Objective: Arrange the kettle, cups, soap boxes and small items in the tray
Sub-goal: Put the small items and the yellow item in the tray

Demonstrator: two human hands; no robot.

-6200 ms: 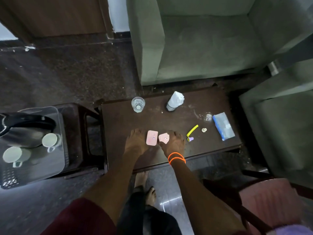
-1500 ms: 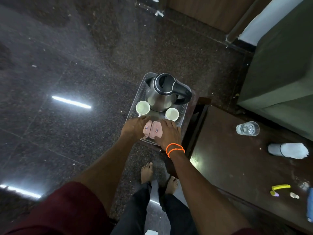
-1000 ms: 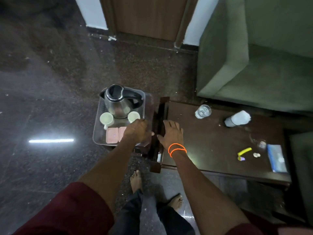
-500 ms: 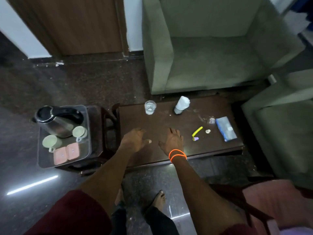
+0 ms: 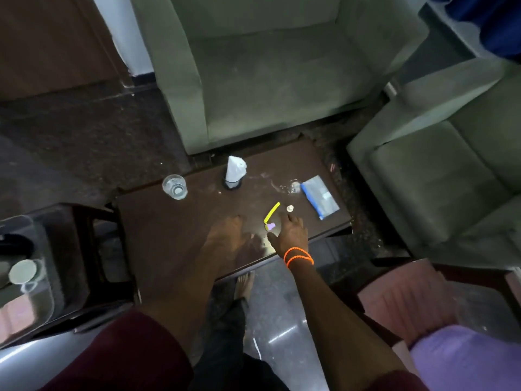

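Tray (image 5: 42, 300) sits far left on a low dark stand, cut off by the frame edge; inside it a pale cup (image 5: 22, 271) shows, w/ a pinkish soap box (image 5: 15, 313) blurred at the near end and a dark curve behind the cup, prob. the kettle, too cropped to be sure.

Small items are well apart from it, on the dark wood table (image 5: 169, 230): a yellow stick w/ purple tip (image 5: 272, 215), a tiny white cap (image 5: 289, 208) just beside it, a blue-edged clear packet (image 5: 320, 196) toward the right end. Right hand (image 5: 290, 235), orange bands at the wrist, is spread w/ fingers loose right at the yellow stick; touching or not, can't tell. Left hand (image 5: 228, 238) lies flat and empty on the tabletop, fingers relaxed.

Farther back on the table: a clear glass (image 5: 174, 187) near the left corner, a white bottle (image 5: 234, 174) standing mid-edge, some smudges.

Room: green armchair (image 5: 267, 71) behind the table, another (image 5: 451, 165) to the right, dark speckled floor, wooden door top left. A pink-seated chair shows bottom right, half out of frame. Light is dim, left side motion-blurred.
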